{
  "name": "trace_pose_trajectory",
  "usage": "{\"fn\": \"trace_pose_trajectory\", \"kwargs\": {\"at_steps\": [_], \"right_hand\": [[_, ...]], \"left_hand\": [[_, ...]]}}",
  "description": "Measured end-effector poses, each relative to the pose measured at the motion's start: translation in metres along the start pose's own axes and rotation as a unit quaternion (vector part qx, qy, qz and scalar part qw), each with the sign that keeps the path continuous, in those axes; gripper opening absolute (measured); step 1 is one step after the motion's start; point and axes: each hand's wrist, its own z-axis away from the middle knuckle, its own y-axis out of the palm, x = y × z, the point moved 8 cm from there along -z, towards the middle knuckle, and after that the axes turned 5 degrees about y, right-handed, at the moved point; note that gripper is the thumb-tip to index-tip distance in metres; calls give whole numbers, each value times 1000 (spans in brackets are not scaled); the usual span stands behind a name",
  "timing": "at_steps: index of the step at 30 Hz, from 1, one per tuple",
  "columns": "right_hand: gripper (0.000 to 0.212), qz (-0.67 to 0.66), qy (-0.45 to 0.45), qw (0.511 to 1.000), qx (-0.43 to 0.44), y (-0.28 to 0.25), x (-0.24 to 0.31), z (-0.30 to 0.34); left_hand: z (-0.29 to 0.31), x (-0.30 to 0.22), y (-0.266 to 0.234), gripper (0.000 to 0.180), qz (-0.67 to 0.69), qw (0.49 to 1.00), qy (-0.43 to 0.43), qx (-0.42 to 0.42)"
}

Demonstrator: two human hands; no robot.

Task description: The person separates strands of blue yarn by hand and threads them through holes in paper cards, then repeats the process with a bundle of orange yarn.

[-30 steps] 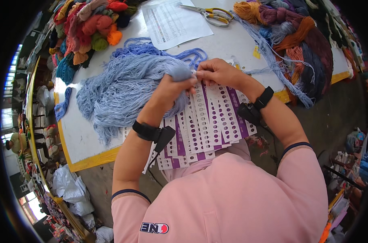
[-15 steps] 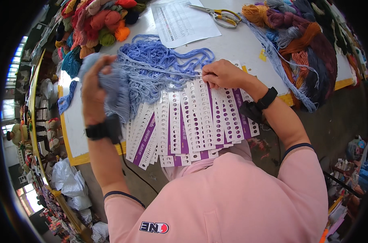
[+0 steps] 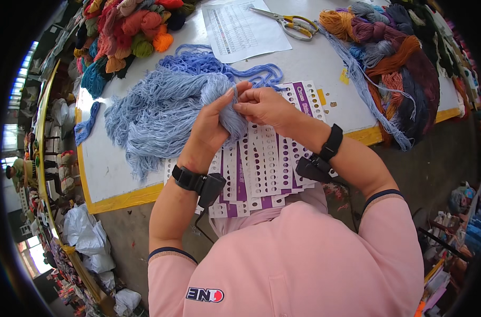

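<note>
A thick hank of light blue thread [image 3: 150, 113] lies spread over the table, its gathered right end raised in my left hand [image 3: 211, 124]. The fingers of that hand are wrapped round the bundle. My right hand [image 3: 267, 108] is closed in a pinch beside the bundle's right edge, fingertips close to those of my left hand. What sits between the right fingertips is too small to make out. Beneath both hands, white and purple cards with punched holes [image 3: 261, 164] overlap in a fan over the table's front edge and my lap. Behind the hank lies deeper blue thread [image 3: 193, 62], loosely looped.
Scissors [image 3: 293, 25] lie across a printed sheet [image 3: 240, 31] at the back. Mixed coloured hanks are piled at the far left [image 3: 129, 26] and right [image 3: 394, 63]. A small blue twist [image 3: 86, 127] lies near the left edge. Yellow tape [image 3: 126, 199] borders the table.
My left hand has moved right, bringing the light blue hank across the deeper blue thread and several cards. My right hand has shifted slightly left and down, to the hank's end.
</note>
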Motion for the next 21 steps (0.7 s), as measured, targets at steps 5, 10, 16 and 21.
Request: {"fn": "trace_pose_trajectory", "kwargs": {"at_steps": [5, 10, 16, 21], "right_hand": [[13, -71, -10, 997, -12, -8, -7, 5], [12, -118, -5, 993, -11, -14, -17, 11], [12, -136, -37, 989, -43, -19, -20, 15], [10, -127, -74, 988, -45, -21, -14, 22]], "left_hand": [[5, -9, -2, 42, 8, 999, 31, -24], [7, -7, 2, 42, 7, 999, 24, -23], [9, -7, -6, 40, -69, 994, 53, -73], [8, -9, -2, 42, -103, 988, 75, -83]]}}
